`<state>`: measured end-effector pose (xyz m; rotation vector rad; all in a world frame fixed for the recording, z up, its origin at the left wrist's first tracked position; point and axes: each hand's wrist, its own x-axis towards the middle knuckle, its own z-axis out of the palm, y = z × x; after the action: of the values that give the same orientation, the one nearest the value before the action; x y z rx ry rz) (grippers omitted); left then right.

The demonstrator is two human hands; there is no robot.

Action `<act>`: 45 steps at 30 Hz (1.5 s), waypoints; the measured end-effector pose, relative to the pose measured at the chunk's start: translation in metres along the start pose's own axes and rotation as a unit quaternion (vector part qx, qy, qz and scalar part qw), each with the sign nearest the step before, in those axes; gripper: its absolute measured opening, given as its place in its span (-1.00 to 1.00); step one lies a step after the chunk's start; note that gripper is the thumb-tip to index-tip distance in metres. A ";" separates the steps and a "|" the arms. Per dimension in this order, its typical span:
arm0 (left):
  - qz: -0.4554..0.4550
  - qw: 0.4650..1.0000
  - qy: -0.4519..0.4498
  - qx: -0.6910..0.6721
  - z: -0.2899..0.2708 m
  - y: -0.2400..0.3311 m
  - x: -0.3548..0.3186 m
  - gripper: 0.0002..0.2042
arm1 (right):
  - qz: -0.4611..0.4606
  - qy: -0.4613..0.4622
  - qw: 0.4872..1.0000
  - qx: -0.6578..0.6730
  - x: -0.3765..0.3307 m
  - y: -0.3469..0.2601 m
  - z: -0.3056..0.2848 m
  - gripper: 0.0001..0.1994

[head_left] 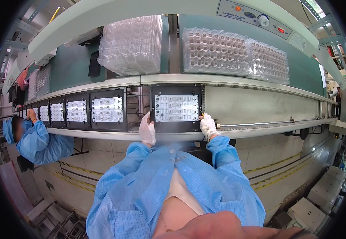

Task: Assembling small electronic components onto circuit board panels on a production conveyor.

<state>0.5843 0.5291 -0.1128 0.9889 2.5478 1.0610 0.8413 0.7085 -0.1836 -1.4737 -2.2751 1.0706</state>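
Observation:
A black fixture frame (177, 127) lies on the conveyor straight before me, with silvery-white circuit panels (176, 108) set in rows inside it. My left hand (147, 129), in a white glove, grips the frame's left edge near its front corner. At the frame's right edge is my right hand (208, 126), also gloved, its fingers curled closed around a thin yellow-tipped tool (202, 114). Most of that tool is hidden by the fingers, so its kind cannot be made out.
More black frames with panels (107, 109) line the conveyor leftward, where a co-worker in blue (45, 139) works. Behind the rail (228, 79) stand stacked clear plastic trays (131, 46) and more trays (216, 51). An air blower (256, 18) hangs overhead.

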 end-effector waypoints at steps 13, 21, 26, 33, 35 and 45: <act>0.051 0.997 -0.015 0.056 -0.014 0.002 0.005 -0.42 | 0.052 0.019 0.998 0.029 -0.009 -0.021 -0.004 -0.64; 0.263 0.936 -0.123 0.200 -0.039 0.035 0.033 -0.40 | 0.125 0.161 0.973 0.111 -0.107 -0.021 -0.037 -0.64; 0.334 0.923 -0.129 0.139 -0.064 0.027 0.077 -0.40 | 0.301 0.185 0.926 0.136 -0.150 -0.076 -0.036 -0.54; 0.447 0.870 -0.192 0.081 -0.085 0.031 0.113 -0.42 | 0.340 0.244 0.892 0.172 -0.218 -0.054 0.082 -0.56; 0.489 0.833 -0.255 0.045 -0.087 0.048 0.111 -0.42 | 0.326 0.241 0.844 0.352 -0.207 -0.067 0.076 -0.61; 0.479 0.666 -0.558 0.126 -0.045 0.029 0.081 -0.59 | 0.483 0.258 0.835 0.059 -0.273 -0.036 0.008 -0.72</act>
<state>0.5188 0.5728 -0.0558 2.2186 1.0460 -0.0166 0.9404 0.4613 -0.1123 -2.5348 -1.0183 0.7938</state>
